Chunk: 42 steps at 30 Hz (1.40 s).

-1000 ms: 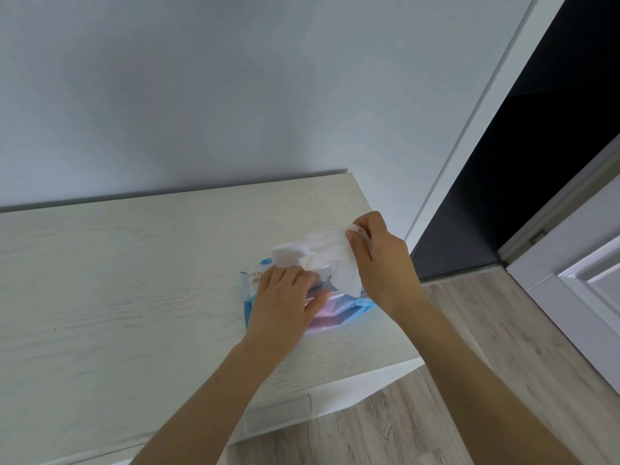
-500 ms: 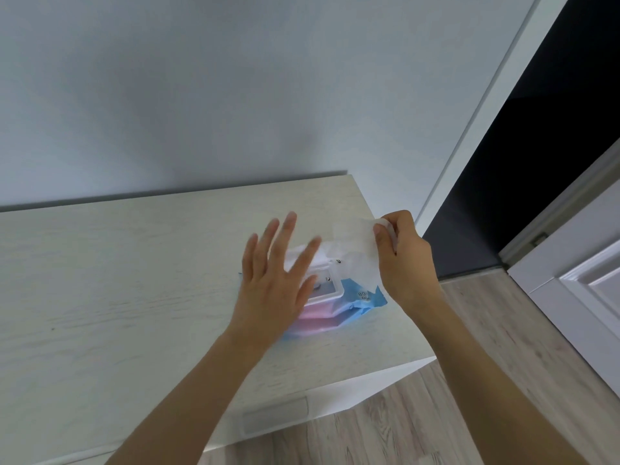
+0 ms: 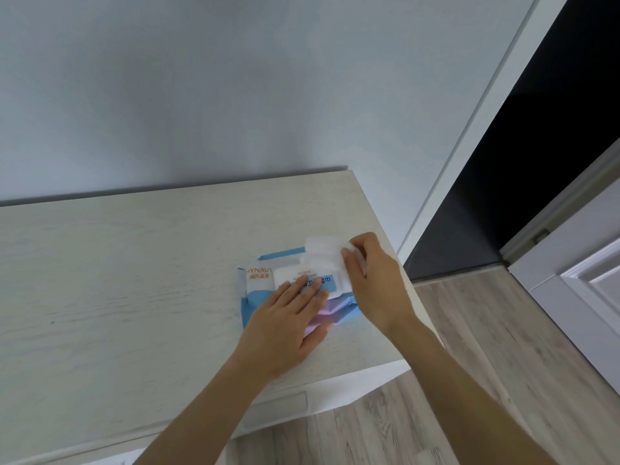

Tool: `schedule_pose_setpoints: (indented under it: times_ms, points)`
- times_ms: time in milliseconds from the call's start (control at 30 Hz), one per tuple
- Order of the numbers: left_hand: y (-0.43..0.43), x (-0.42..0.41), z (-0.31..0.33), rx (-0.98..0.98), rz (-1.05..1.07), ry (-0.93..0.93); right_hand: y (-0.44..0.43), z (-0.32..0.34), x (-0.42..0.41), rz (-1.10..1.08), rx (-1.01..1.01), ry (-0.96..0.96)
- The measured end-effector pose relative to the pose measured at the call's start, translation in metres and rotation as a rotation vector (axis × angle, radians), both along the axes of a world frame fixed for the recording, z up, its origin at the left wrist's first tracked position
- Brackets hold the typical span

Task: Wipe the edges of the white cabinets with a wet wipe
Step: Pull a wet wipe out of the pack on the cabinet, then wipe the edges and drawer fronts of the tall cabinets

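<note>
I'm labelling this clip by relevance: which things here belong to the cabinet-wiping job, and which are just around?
Belongs to the job:
wet wipe, pinched in the right hand
wipes pack, pressed flat by the left hand
white cabinet

Just around:
door
dark doorway
wood floor
wall

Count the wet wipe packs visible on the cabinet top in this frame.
1. The wet wipe pack lies near the right end of the cabinet top, flat under the left hand. The right hand pinches a wet wipe above it.
</note>
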<state>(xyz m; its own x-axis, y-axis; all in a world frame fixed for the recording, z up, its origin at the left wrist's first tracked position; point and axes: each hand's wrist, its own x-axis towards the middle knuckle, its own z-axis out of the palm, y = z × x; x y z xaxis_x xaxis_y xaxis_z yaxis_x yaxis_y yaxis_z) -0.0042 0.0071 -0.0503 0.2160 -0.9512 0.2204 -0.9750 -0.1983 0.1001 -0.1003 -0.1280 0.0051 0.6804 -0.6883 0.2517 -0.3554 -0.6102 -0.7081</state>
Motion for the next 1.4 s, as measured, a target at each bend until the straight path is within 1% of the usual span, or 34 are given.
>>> schedule_pose_setpoints:
  times_ms: [67,200,367,400,467,533,600,667,767,833,900,967,1033,1100,1200,1300,1400]
  points:
    - [0.001,0.001,0.001,0.047,-0.002,0.020,0.004,-0.012,0.000,0.040,0.026,0.010]
    - [0.000,0.002,0.006,0.127,0.013,0.104,0.006,-0.021,0.000,0.036,0.095,0.026]
    - [-0.002,-0.001,0.018,0.185,0.020,0.209,0.007,-0.024,0.000,-0.014,0.219,-0.037]
    - [-0.003,-0.002,0.018,0.151,0.015,0.206,0.008,-0.022,-0.001,-0.025,0.230,-0.051]
    - [0.001,-0.003,0.023,0.185,0.035,0.246,0.009,-0.015,-0.002,-0.035,0.240,-0.087]
    - [0.006,-0.004,0.033,0.108,0.120,0.312,0.011,-0.004,-0.003,-0.039,0.248,-0.115]
    - [0.013,-0.007,0.048,-0.076,0.218,0.512,0.018,0.009,-0.006,-0.028,0.269,-0.136]
    - [0.020,-0.009,0.065,-0.179,0.223,0.743,0.030,0.023,-0.011,0.006,0.289,-0.149]
    - [0.035,-0.016,0.091,-0.232,0.185,0.958,0.054,0.041,-0.025,0.042,0.299,-0.170]
    - [0.049,-0.019,0.098,-0.360,0.181,1.127,0.073,0.045,-0.036,0.026,0.311,-0.189]
    - [0.068,-0.024,0.098,-0.438,0.175,1.209,0.096,0.043,-0.046,-0.003,0.345,-0.202]
    - [0.089,-0.029,0.091,-0.446,0.157,1.178,0.123,0.036,-0.054,-0.025,0.389,-0.185]
    - [0.112,-0.033,0.083,-0.440,0.127,1.084,0.151,0.025,-0.060,-0.049,0.368,-0.137]
    - [0.137,-0.035,0.073,-0.436,0.062,0.941,0.177,0.013,-0.064,-0.081,0.333,-0.094]
    - [0.168,-0.030,0.048,-0.346,-0.038,0.704,0.207,-0.010,-0.072,-0.108,0.391,-0.061]
    - [0.190,-0.026,0.018,-0.245,-0.112,0.591,0.229,-0.034,-0.080,-0.109,0.457,-0.027]
    - [0.197,-0.028,-0.008,-0.232,-0.156,0.399,0.236,-0.052,-0.085,-0.146,0.464,-0.009]
